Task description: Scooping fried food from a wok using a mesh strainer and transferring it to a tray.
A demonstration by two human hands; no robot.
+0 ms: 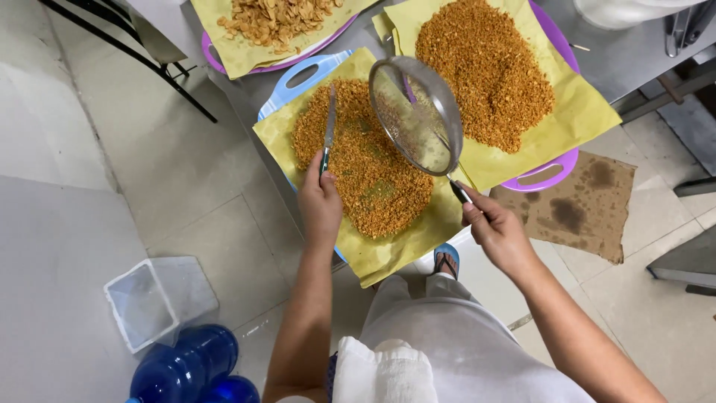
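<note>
My left hand (319, 203) grips a knife (329, 123) by its handle, blade pointing away over a heap of golden fried crumbs (365, 175). The crumbs lie on yellow paper (388, 250) over a blue tray (298, 75). My right hand (496, 231) holds the dark handle of a round wire-mesh sieve (418, 116), tilted above the right side of that heap. A second, larger heap of crumbs (485, 71) rests on yellow paper over a purple tray (548, 175) to the right.
A third tray at the back holds pale fried slices (276, 19) on yellow paper. Stained brown cardboard (585, 205) lies on the floor to the right. A clear plastic box (142, 302) and blue water bottles (186, 369) stand at lower left. Black chair legs (149, 63) are at upper left.
</note>
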